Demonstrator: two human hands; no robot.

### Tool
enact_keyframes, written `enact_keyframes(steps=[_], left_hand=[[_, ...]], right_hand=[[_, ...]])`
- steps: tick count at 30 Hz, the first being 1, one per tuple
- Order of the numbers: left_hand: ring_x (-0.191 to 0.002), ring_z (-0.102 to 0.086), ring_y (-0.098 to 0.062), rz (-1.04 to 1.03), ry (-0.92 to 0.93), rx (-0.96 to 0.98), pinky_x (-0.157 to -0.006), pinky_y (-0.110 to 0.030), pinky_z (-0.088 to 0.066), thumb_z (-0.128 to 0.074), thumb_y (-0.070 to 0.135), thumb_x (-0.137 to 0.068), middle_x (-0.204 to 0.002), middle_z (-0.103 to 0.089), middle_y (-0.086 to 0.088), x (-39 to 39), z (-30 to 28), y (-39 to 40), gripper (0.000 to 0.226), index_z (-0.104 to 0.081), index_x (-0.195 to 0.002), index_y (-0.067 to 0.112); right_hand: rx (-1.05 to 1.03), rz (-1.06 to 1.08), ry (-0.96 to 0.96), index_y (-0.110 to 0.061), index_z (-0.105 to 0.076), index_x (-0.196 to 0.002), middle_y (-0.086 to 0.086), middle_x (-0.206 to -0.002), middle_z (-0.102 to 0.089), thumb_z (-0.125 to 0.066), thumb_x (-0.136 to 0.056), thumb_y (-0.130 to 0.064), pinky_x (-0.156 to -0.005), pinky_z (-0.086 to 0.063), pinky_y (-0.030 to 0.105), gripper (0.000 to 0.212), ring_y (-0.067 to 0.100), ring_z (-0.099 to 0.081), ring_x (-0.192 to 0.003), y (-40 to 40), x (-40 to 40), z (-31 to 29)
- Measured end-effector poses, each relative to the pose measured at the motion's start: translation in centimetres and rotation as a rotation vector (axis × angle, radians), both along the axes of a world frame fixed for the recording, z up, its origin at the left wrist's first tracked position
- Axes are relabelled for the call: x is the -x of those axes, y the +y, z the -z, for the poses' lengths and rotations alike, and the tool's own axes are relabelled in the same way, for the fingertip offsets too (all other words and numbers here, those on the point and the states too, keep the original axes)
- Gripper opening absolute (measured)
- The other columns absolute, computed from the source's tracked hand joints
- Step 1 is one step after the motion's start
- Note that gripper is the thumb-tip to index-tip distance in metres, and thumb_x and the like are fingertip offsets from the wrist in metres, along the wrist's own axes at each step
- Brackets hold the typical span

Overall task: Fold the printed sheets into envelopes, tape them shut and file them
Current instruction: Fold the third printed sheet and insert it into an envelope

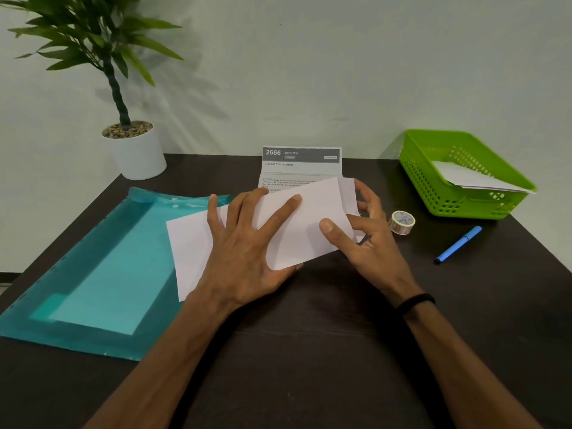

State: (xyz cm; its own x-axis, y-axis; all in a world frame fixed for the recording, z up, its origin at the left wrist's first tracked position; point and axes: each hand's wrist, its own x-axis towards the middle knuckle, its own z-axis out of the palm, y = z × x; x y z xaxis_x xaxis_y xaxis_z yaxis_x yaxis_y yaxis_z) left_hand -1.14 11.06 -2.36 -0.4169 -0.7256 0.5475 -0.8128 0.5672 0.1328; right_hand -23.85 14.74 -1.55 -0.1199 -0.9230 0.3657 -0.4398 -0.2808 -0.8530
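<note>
A white printed sheet [301, 224] lies partly folded in the middle of the dark table [309, 351]. Its far flap [301, 164] stands up and shows a grey header reading 2666 KITCHEN. My left hand [244, 243] presses flat on the sheet's folded part with fingers spread. My right hand [368, 236] pinches the sheet's right end, thumb on top and fingers curled behind the edge. A roll of patterned tape [401, 222] sits just right of my right hand. A teal plastic folder [102, 274] lies open-side up at the left, partly under the sheet.
A green basket [433, 187] at the back right holds white folded paper [473, 179]. A blue pen [458, 244] lies in front of it. A potted plant [134, 150] stands at the back left by the wall.
</note>
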Motion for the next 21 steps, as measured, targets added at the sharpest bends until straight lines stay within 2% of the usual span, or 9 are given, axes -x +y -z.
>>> enact_keyframes(steps=[3, 6, 10, 12, 14, 17, 19, 21], left_hand=[[-0.148, -0.031, -0.031, -0.004, -0.007, 0.006, -0.121, -0.071, -0.002, -0.059, 0.081, -0.077, -0.162, -0.031, -0.008, 0.0, 0.1, -0.1, 0.098, -0.024, -0.161, 0.043], [-0.148, -0.031, -0.031, -0.005, -0.006, -0.003, -0.121, -0.071, -0.003, -0.057, 0.082, -0.077, -0.163, -0.031, -0.008, 0.0, 0.3, -0.2, 0.099, -0.021, -0.161, 0.044], [-0.148, -0.03, -0.031, -0.012, 0.012, -0.019, -0.122, -0.071, -0.003, -0.055, 0.083, -0.077, -0.163, -0.03, -0.007, 0.1, 0.2, -0.2, 0.099, -0.019, -0.161, 0.044], [-0.148, -0.029, -0.03, -0.018, 0.028, -0.033, -0.123, -0.069, -0.003, -0.055, 0.083, -0.075, -0.163, -0.029, -0.007, 0.2, 0.1, -0.1, 0.101, -0.019, -0.161, 0.044], [-0.148, -0.028, -0.03, -0.017, 0.044, -0.044, -0.124, -0.067, -0.005, -0.056, 0.086, -0.073, -0.164, -0.027, -0.006, 0.2, 0.1, 0.0, 0.104, -0.02, -0.161, 0.043], [-0.146, -0.03, -0.029, -0.004, 0.051, -0.038, -0.124, -0.064, -0.014, -0.055, 0.093, -0.07, -0.162, -0.029, -0.007, 0.3, 0.0, 0.3, 0.109, -0.023, -0.16, 0.041], [-0.144, -0.031, -0.027, 0.013, 0.06, -0.054, -0.124, -0.059, -0.018, -0.051, 0.099, -0.066, -0.161, -0.031, -0.005, 0.5, 0.0, 0.5, 0.112, -0.025, -0.159, 0.042], [-0.141, -0.034, -0.023, 0.017, 0.097, -0.097, -0.121, -0.052, -0.025, -0.05, 0.101, -0.064, -0.159, -0.034, -0.001, 0.7, -0.1, 0.8, 0.113, -0.028, -0.158, 0.042]], right_hand=[[-0.021, -0.017, 0.035, -0.048, -0.077, -0.107, -0.028, -0.163, -0.022, -0.07, -0.079, -0.072, -0.107, -0.044, 0.034, 0.037, 0.012, -0.028, -0.15, 0.0, 0.2, -0.1], [-0.034, -0.017, 0.052, -0.043, -0.078, -0.111, -0.027, -0.163, -0.022, -0.071, -0.077, -0.075, -0.107, -0.044, 0.033, 0.046, 0.013, -0.028, -0.151, 0.1, 0.2, -0.1], [-0.057, 0.003, 0.002, -0.045, -0.076, -0.113, -0.02, -0.162, -0.031, -0.076, -0.079, -0.061, -0.105, -0.048, 0.029, 0.038, 0.004, -0.035, -0.146, 0.1, 0.2, -0.2], [-0.033, 0.046, -0.035, -0.04, -0.074, -0.123, -0.015, -0.157, -0.044, -0.081, -0.08, -0.058, -0.11, -0.051, 0.036, 0.047, 0.001, -0.043, -0.142, 0.1, 0.4, -0.2], [0.024, 0.069, -0.075, -0.038, -0.066, -0.136, -0.022, -0.144, -0.057, -0.085, -0.083, -0.049, -0.107, -0.055, 0.039, 0.058, -0.001, -0.053, -0.134, 0.0, 0.5, -0.1], [0.044, 0.076, -0.114, -0.038, -0.052, -0.148, -0.032, -0.143, -0.054, -0.085, -0.087, -0.034, -0.107, -0.055, 0.037, 0.07, -0.005, -0.052, -0.133, 0.0, 0.5, -0.1], [0.039, 0.069, -0.172, -0.043, -0.045, -0.153, -0.025, -0.148, -0.054, -0.085, -0.089, -0.027, -0.106, -0.056, 0.04, 0.077, 0.001, -0.054, -0.134, -0.1, 0.6, 0.1], [0.022, 0.071, -0.259, -0.045, -0.039, -0.155, -0.014, -0.145, -0.061, -0.084, -0.089, -0.019, -0.1, -0.06, 0.039, 0.084, 0.007, -0.063, -0.126, -0.3, 0.8, 0.3]])
